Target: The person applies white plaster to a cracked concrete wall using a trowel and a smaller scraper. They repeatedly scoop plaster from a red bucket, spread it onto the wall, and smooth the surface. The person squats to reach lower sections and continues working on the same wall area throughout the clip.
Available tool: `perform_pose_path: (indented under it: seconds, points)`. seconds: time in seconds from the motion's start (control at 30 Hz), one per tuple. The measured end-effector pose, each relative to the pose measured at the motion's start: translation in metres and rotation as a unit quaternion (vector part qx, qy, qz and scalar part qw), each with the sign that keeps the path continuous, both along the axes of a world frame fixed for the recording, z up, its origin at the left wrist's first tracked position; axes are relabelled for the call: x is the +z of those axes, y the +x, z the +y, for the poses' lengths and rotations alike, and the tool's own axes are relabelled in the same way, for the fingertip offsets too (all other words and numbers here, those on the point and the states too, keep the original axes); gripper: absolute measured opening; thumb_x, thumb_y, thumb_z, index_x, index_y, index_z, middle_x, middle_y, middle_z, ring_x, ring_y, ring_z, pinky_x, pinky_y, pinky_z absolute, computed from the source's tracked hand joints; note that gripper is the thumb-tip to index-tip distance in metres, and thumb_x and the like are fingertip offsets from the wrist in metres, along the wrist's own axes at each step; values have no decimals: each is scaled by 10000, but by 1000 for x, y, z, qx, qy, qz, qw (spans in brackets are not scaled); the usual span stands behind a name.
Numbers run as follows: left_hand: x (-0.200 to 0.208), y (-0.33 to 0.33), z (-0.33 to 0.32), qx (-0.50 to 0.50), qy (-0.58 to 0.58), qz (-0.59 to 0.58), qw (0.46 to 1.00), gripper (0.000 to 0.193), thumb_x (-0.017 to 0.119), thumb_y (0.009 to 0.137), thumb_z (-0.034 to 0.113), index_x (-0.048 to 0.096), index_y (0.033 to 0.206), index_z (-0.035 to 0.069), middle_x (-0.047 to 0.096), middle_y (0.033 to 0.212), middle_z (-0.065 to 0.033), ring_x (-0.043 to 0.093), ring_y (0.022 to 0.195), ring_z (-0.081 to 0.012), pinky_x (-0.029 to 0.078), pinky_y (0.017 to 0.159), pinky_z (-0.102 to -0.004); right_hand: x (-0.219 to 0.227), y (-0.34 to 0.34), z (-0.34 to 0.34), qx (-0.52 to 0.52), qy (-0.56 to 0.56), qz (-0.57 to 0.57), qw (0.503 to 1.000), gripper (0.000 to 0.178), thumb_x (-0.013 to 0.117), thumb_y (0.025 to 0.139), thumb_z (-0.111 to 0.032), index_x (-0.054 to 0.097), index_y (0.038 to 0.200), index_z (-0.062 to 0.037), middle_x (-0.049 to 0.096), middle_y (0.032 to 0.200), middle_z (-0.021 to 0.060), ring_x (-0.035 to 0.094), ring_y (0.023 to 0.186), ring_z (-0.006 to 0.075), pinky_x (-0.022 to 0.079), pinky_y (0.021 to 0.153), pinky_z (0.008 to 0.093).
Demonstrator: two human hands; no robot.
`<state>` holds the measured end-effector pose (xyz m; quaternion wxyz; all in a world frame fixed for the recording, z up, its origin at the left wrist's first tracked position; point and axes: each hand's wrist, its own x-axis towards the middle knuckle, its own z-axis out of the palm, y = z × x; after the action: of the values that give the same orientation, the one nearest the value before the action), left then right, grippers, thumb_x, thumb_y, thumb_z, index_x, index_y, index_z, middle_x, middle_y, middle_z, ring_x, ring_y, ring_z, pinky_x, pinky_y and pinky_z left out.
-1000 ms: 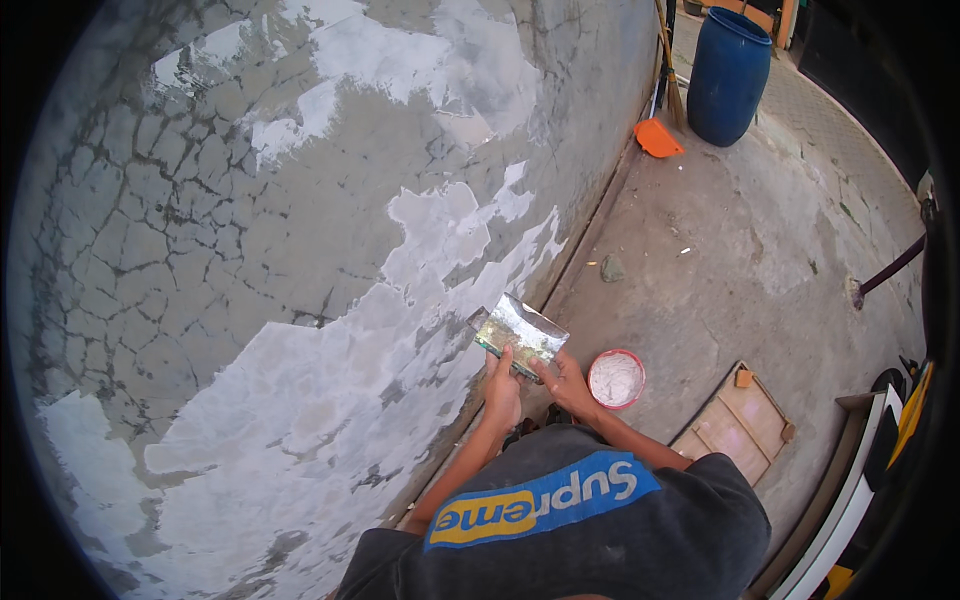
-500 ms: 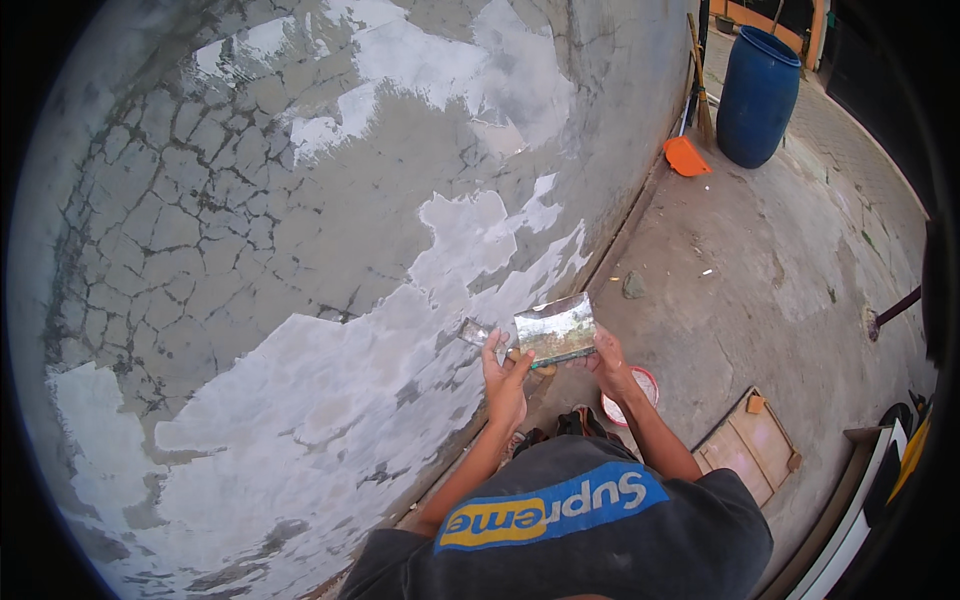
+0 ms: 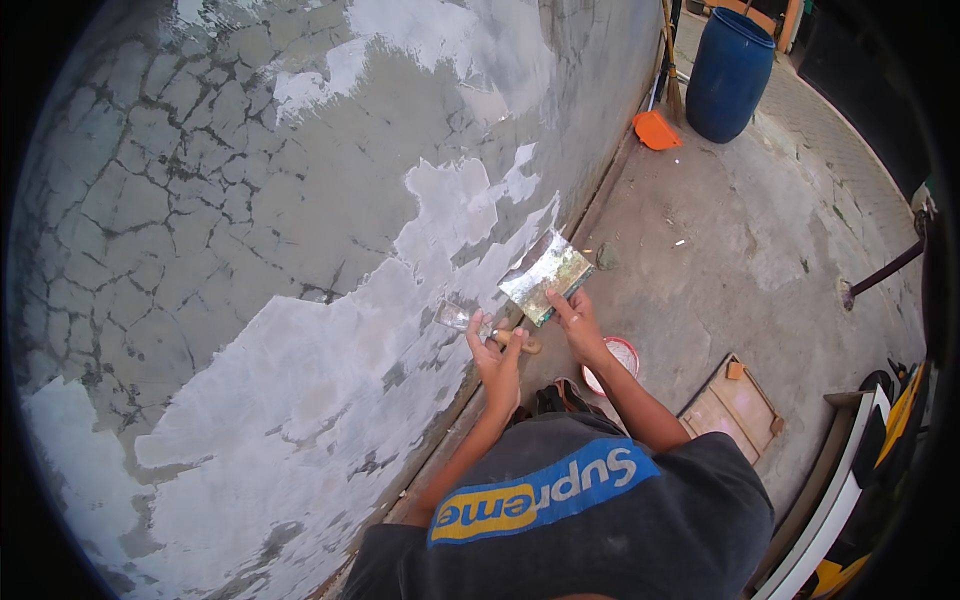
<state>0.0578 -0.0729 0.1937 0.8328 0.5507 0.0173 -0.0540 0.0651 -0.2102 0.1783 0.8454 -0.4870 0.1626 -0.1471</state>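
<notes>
My left hand (image 3: pixel 499 372) is closed around a putty knife (image 3: pixel 459 316) with a short wooden handle, its metal blade pointing left toward the wall. Close beside it, my right hand (image 3: pixel 580 330) grips a wide, shiny metal filling blade (image 3: pixel 545 275) by its lower edge, the thumb lying across its smeared face. The two tools are apart. In front of both hands stands a grey, cracked wall (image 3: pixel 250 220) with white filler (image 3: pixel 330 370) spread over it in uneven patches. Below my right forearm, a red-rimmed bucket (image 3: pixel 612 366) of whitish paste is partly hidden.
A blue barrel (image 3: pixel 731 75) stands at the far right, near an orange dustpan (image 3: pixel 656 131) and a broom (image 3: pixel 674 98). A wooden board (image 3: pixel 733 410) lies on the concrete floor (image 3: pixel 740 260) to my right. Beyond it is a white-edged object (image 3: pixel 830 520).
My left hand has drawn away from the wide blade with the putty knife. My right hand has tilted the wide blade and shifted its grip. The view has shifted slightly.
</notes>
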Motion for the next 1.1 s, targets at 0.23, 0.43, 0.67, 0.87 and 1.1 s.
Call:
perform_pose_path:
  seconds: [0.23, 0.43, 0.67, 0.87, 1.1]
  points:
    - [-63, -22, 85, -47, 112, 79, 990, 501, 587, 920, 35, 346, 1359, 40, 450, 1238, -111, 561, 978, -184, 545, 659, -310, 42, 108, -88, -157, -344, -13, 926, 272, 546, 951, -228, 601, 921, 37, 585, 680, 66, 543, 605, 144, 444, 561, 337]
    - [-72, -29, 124, -57, 103, 115, 986, 469, 585, 929, 89, 370, 1345, 63, 515, 1169, -140, 617, 730, -165, 487, 579, -277, 118, 177, -67, -296, -531, 6, 794, 276, 532, 907, -206, 612, 910, 57, 585, 713, 288, 584, 672, 452, 453, 629, 477]
    - [-77, -22, 155, -118, 150, 109, 976, 445, 605, 913, 105, 410, 1310, 49, 592, 999, -108, 592, 629, -122, 457, 563, -252, 135, 215, -35, -345, -547, 54, 760, 253, 534, 882, -180, 622, 934, 52, 616, 758, 293, 607, 726, 468, 460, 676, 511]
    - [-119, -13, 169, -145, 219, 6, 965, 357, 604, 897, 90, 499, 1234, 36, 599, 984, -87, 563, 549, -116, 440, 531, -249, 107, 226, -87, -282, -461, 69, 839, 282, 543, 846, -148, 581, 883, 129, 626, 769, 295, 659, 715, 386, 529, 623, 482]
    - [-87, -9, 167, -166, 212, 10, 963, 368, 608, 892, 111, 508, 1237, 34, 572, 1112, -121, 567, 541, -119, 449, 530, -265, 108, 246, -97, -189, -284, 12, 940, 304, 488, 880, -185, 578, 905, 104, 613, 829, 126, 639, 676, 210, 588, 526, 332]
